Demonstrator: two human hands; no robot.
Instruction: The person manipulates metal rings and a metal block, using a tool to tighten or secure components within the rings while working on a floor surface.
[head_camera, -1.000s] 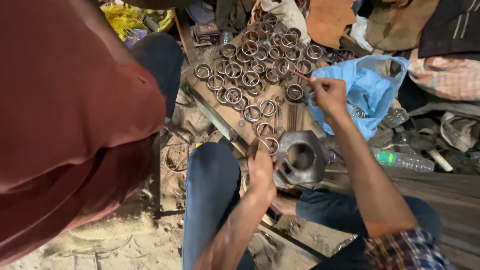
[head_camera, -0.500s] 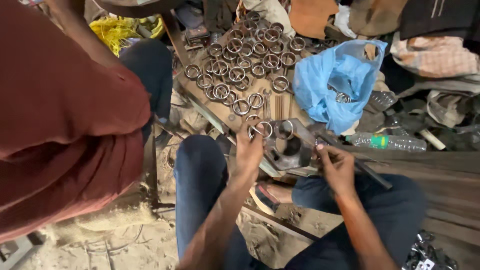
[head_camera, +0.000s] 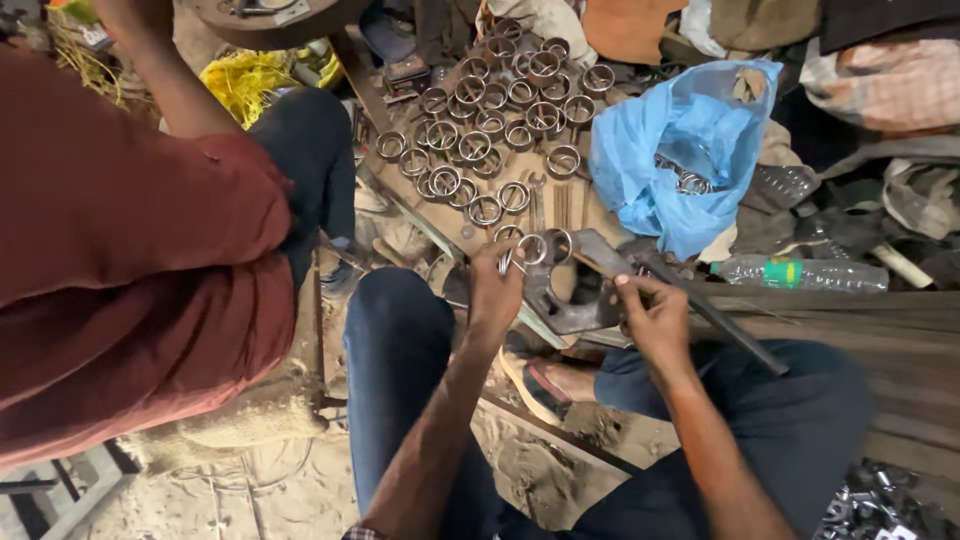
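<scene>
Your knees, in dark trousers, frame a narrow strip of sandy floor with a sandal between them; your left hand (head_camera: 497, 290) pinches a metal ring (head_camera: 531, 249) at the near edge of the plate (head_camera: 570, 300), a grey metal piece with a round hole lying just beyond your knees. Your right hand (head_camera: 652, 315) closes on something small at the plate's right edge; what it is cannot be told. A person in a red shirt (head_camera: 130, 270) crowds your left, leaving little open room there. To the right, one clear plastic bottle (head_camera: 800, 272) with a green label lies on its side, and a dark bar (head_camera: 715, 315) runs past your right hand. Beyond the plate, some thirty more rings (head_camera: 490, 110) stand close together on the board. One crumpled blue plastic bag (head_camera: 680, 150), open, holds a few rings; yellow material (head_camera: 250, 85) lies far left
</scene>
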